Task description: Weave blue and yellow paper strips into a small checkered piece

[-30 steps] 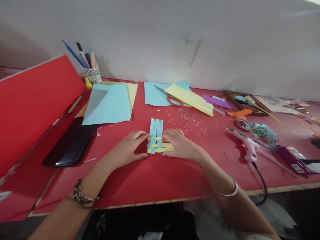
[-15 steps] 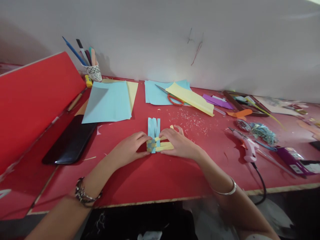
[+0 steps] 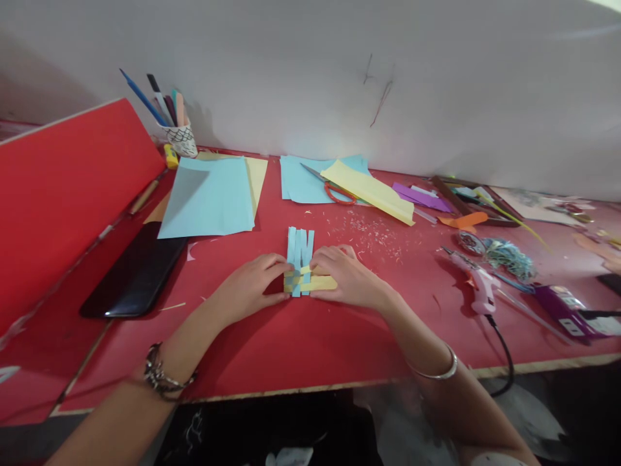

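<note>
Light blue paper strips [image 3: 301, 244] stand side by side, pointing away from me, on the red tabletop. Yellow paper strips [image 3: 321, 283] cross them near their lower ends, woven over and under. At the left edge of this weave, my left hand [image 3: 252, 283] pinches the strips between thumb and fingers. My right hand [image 3: 347, 275] grips the yellow strips from the right, its fingertips at the rightmost blue strip. The fingers cover part of the right ends of the yellow strips.
Scissors [image 3: 339, 193] with red handles lie on blue sheets behind the weave, beside folded yellow paper [image 3: 367, 191]. A black phone [image 3: 133, 278] and blue paper [image 3: 206, 197] are at left. To the right lies a pink glue gun [image 3: 480, 285] with a cord.
The blue strips have shifted a little; the rightmost one now leans to the right, with its top further out. Both hands stay in nearly the same place.
</note>
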The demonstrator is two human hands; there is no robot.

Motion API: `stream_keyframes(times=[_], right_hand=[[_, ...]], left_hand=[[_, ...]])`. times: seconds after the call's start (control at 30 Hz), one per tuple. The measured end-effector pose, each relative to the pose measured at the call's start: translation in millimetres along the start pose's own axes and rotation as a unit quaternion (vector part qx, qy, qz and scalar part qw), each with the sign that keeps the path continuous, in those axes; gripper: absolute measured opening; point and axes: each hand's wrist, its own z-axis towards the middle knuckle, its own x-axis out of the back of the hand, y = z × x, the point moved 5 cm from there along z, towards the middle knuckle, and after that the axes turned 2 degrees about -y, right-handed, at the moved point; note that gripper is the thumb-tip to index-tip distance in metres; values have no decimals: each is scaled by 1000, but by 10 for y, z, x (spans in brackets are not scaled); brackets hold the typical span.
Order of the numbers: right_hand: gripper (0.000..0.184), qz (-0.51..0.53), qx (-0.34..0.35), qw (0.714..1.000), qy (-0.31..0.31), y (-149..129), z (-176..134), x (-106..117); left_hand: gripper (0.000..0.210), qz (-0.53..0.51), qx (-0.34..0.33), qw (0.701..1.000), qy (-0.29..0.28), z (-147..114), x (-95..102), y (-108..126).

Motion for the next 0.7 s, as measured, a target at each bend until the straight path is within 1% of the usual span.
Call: stream_keyframes(times=[0.1,0.17,0.33,0.5,0.7], right_hand=[[33,-8,-17,1000,-10,17,-2,-17],[35,-18,-22,1000,-14,12,2,-25],[30,-29,-6,999,-26,-27,19,-35],[31,-33,16,999,-30,-43,24,-35],[34,-28,14,999,-32,-38,28,-30]], left_hand=[[27,5,-8,1000,-6,2,3,9],[29,12,-6,1000,-9,6,0,19],[37,41,6,999,-19,14,-19,50],[37,48,14,998,-33,12,-27,71],[36,49,24,998,-37,22,-8,97]])
